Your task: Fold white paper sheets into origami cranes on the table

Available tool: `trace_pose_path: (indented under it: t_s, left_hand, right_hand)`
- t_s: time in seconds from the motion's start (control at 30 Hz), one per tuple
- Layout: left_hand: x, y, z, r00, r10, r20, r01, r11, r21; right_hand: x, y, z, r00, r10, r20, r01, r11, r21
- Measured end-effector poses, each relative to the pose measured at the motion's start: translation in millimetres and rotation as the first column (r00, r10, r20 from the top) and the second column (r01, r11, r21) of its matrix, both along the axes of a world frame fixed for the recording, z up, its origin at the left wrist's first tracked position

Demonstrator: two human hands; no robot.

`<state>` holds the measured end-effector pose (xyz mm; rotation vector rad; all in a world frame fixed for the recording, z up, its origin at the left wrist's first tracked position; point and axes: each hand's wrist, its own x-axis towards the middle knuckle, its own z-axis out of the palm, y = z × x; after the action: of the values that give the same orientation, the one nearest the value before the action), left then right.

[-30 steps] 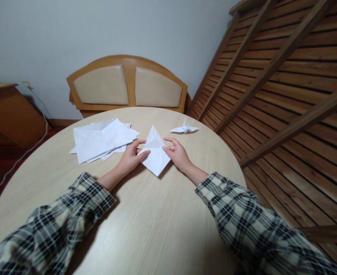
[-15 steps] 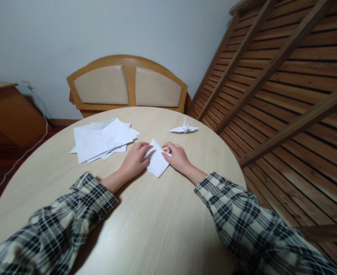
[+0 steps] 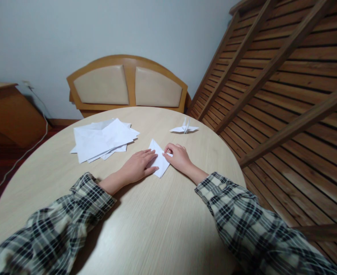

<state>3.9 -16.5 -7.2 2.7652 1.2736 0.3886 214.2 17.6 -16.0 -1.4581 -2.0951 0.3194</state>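
Note:
A small folded sheet of white paper [image 3: 161,168] lies diamond-shaped on the round table, one corner toward me. My left hand [image 3: 138,165] rests flat on its left side, with fingers stretched out and the thumb apart near the lower edge. At the right corner, my right hand [image 3: 179,157] pinches a flap of the paper between thumb and forefinger. Beyond that hand stands a white paper crane [image 3: 185,128] with its wings spread. Part of the folded paper is hidden under my left fingers.
Several loose white sheets [image 3: 95,141] lie in an uneven pile at the table's back left. The pale wooden table [image 3: 145,229] stands before a padded headboard [image 3: 132,86]. A slatted wooden frame [image 3: 271,88] leans along the right side. A cable [image 3: 22,152] runs over the floor at left.
My left hand has flattened out and lies across the left side of the paper, its fingers no longer curled at the edge. My right hand has shifted slightly right, still pinching the flap.

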Motion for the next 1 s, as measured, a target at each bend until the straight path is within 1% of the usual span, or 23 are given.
trace_pose_path:
  t_s: [0.1, 0.2, 0.5, 0.63, 0.77, 0.87, 0.93, 1.0]
  left_hand:
    - [-1, -2, 1.3, 0.997, -0.025, -0.074, 0.024, 1.0, -0.019]
    - [-1, -4, 1.2, 0.993, -0.024, -0.114, 0.019, 0.999, -0.045]
    - [-2, -3, -0.2, 0.99, -0.034, -0.135, 0.026, 0.998, -0.064]
    - [-2, -3, -1.4, 0.99, -0.032, -0.137, 0.023, 0.997, -0.07]
    - [-2, -2, -3.9, 0.994, -0.033, -0.104, 0.026, 0.997, -0.072]
    - [-3, -2, -6.2, 0.996, -0.033, -0.087, 0.026, 0.997, -0.07]
    - [-3, -1, -7.2, 0.997, -0.031, -0.072, 0.026, 0.997, -0.068]
    - [-3, -1, -7.6, 0.998, -0.031, -0.058, 0.027, 0.997, -0.07]
  right_hand:
    - [1, -1, 2.1, 1.0, -0.009, 0.009, 0.009, 1.0, -0.012]
    - [4, 0, 4.4, 1.0, -0.007, 0.012, 0.007, 0.999, -0.04]
    - [9, 2, 8.5, 0.996, 0.064, -0.055, -0.071, 0.986, -0.148]
    - [8, 2, 8.7, 0.997, 0.062, -0.048, -0.068, 0.987, -0.143]
    - [8, 3, 6.8, 0.996, 0.064, -0.069, -0.072, 0.99, -0.12]
    - [9, 5, 4.6, 0.985, 0.087, -0.149, -0.106, 0.986, -0.126]
    - [9, 7, 3.9, 0.961, 0.112, -0.255, -0.151, 0.979, -0.14]
    - [10, 10, 4.1, 0.919, 0.122, -0.375, -0.188, 0.972, -0.145]
